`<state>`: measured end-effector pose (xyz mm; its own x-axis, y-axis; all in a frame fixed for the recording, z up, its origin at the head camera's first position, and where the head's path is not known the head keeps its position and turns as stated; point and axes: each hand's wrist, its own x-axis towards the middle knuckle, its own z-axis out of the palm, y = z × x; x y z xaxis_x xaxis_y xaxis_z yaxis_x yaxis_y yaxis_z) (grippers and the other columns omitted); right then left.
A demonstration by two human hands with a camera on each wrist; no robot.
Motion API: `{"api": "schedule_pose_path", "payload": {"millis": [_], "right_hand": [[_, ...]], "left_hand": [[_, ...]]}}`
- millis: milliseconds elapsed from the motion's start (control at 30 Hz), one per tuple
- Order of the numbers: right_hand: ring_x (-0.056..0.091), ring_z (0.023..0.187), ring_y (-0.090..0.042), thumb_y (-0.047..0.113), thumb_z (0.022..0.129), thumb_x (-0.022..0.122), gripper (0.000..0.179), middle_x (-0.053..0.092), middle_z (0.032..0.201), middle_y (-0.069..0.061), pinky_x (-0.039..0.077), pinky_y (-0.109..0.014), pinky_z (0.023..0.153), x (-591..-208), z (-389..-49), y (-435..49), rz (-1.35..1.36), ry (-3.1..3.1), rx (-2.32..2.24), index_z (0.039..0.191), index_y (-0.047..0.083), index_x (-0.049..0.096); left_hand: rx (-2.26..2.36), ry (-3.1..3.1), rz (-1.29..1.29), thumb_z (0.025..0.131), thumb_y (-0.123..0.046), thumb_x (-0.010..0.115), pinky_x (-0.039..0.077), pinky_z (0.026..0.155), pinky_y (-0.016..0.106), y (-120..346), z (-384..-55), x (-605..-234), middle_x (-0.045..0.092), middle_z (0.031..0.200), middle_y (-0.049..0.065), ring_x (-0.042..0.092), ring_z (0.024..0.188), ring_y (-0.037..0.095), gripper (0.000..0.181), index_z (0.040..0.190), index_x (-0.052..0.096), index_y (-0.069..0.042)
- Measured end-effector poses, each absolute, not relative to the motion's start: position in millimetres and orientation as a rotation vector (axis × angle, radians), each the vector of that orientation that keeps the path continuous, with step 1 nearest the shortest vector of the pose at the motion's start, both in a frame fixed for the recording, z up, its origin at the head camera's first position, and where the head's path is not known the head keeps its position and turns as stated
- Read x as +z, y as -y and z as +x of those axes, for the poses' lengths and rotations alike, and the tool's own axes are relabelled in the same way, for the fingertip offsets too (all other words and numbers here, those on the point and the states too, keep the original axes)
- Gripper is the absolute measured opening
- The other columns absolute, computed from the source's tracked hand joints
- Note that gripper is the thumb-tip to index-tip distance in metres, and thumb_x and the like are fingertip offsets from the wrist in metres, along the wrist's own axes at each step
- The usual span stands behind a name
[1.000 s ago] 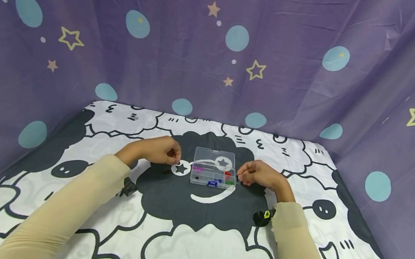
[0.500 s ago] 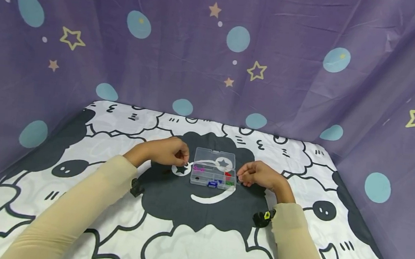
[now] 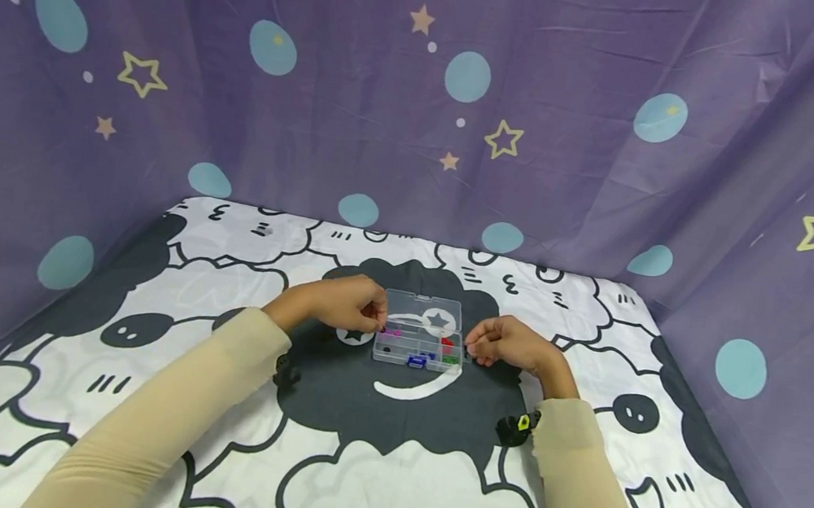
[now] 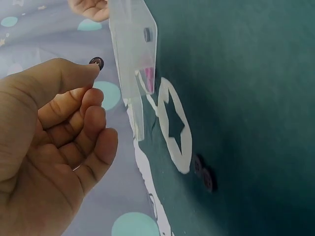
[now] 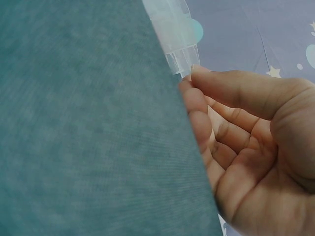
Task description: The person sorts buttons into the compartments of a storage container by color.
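My left hand (image 3: 354, 304) pinches a small dark button (image 4: 97, 63) between thumb and forefinger; its other fingers are curled. It hovers at the left edge of a clear plastic compartment box (image 3: 397, 356), which stands with its lid (image 3: 409, 303) raised. At the opposite side my right hand (image 3: 509, 341) grips the box's edge with thumb and forefinger, though the exact contact is partly hidden. Inside lie pink pieces (image 3: 390, 332), red pieces (image 3: 447, 343), green pieces (image 3: 450, 359) and one dark piece (image 3: 386, 349) in separate compartments. A blue latch (image 3: 416, 361) shows at the front.
Two dark buttons (image 4: 204, 173) lie on the dark part of the cloth, left of the box. The sheep-print cloth (image 3: 398, 498) covers the surface. A purple curtain (image 3: 359, 143) hangs behind and along both sides.
My left hand has moved right with the button, from over the printed star to the box's left edge. The right hand and the box have stayed in place.
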<state>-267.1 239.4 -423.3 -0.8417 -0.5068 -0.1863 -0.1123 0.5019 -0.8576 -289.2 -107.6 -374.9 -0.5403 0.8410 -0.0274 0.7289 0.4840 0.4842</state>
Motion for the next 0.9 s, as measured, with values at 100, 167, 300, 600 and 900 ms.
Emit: {"api": "schedule_pose_path", "payload": {"millis": [100, 167, 300, 600, 900], "right_hand": [[0.065, 0.074, -0.019, 0.003, 0.095, 0.067, 0.015, 0.072, 0.089, -0.006, 0.055, -0.032, 0.069, -422, -267, -239, -0.514, -2.332, -1.287, 0.107, -0.004, 0.071], [0.065, 0.074, -0.019, 0.003, 0.095, 0.067, 0.015, 0.072, 0.089, -0.006, 0.055, -0.032, 0.069, -422, -266, -239, -0.513, -2.331, -1.288, 0.107, -0.005, 0.070], [0.065, 0.075, -0.019, 0.003, 0.095, 0.067, 0.015, 0.072, 0.088, -0.006, 0.055, -0.032, 0.070, -421, -266, -240, -0.506, -2.327, -1.291, 0.108, -0.005, 0.070], [0.065, 0.075, -0.020, 0.004, 0.095, 0.067, 0.016, 0.072, 0.090, -0.007, 0.055, -0.033, 0.070, -421, -267, -240, -0.507, -2.320, -1.295, 0.108, -0.005, 0.070], [0.065, 0.075, -0.020, 0.004, 0.095, 0.067, 0.016, 0.072, 0.090, -0.007, 0.055, -0.033, 0.070, -421, -267, -240, -0.501, -2.321, -1.295, 0.108, -0.005, 0.070]], "left_hand": [[0.603, -2.462, 1.356, 0.095, -0.008, 0.065, 0.045, 0.059, 0.025, 102, -289, -376, 0.065, 0.078, -0.008, 0.051, 0.061, 0.005, 0.011, 0.091, 0.075, -0.009], [0.597, -2.459, 1.374, 0.094, -0.008, 0.065, 0.044, 0.058, 0.024, 98, -289, -376, 0.064, 0.076, -0.009, 0.050, 0.060, 0.004, 0.011, 0.090, 0.075, -0.009], [0.609, -2.446, 1.401, 0.093, -0.007, 0.066, 0.043, 0.057, 0.023, 90, -288, -377, 0.062, 0.073, -0.009, 0.049, 0.059, 0.004, 0.010, 0.089, 0.075, -0.007], [0.591, -2.412, 1.430, 0.092, -0.007, 0.068, 0.045, 0.059, 0.022, 77, -287, -379, 0.064, 0.074, -0.009, 0.051, 0.061, 0.004, 0.013, 0.082, 0.073, -0.014], [0.584, -2.423, 1.398, 0.090, -0.008, 0.071, 0.048, 0.062, 0.023, 75, -286, -378, 0.066, 0.076, -0.008, 0.055, 0.064, 0.005, 0.009, 0.083, 0.074, -0.013]]}}
